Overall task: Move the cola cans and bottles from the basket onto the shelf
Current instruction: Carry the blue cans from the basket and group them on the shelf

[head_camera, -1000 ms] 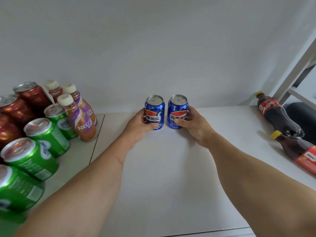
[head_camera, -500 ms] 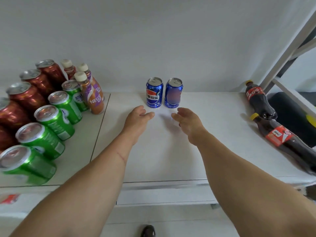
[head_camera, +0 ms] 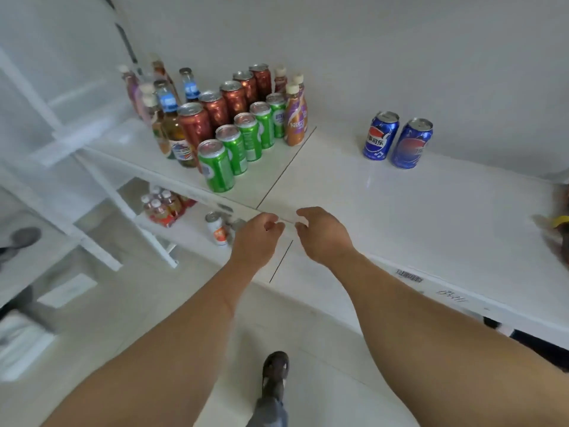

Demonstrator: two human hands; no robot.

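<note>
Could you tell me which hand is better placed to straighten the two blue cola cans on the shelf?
Probably the right hand: both hands are empty, but it lies nearer the blue cola cans than the left hand.

Dark cola bottles at the right edge are blurred and cut off; lower-shelf cans indistinct

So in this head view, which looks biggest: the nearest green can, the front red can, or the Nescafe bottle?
1. nearest green can, though it is closest to the camera
2. front red can and Nescafe bottle: too alike to rank
</note>
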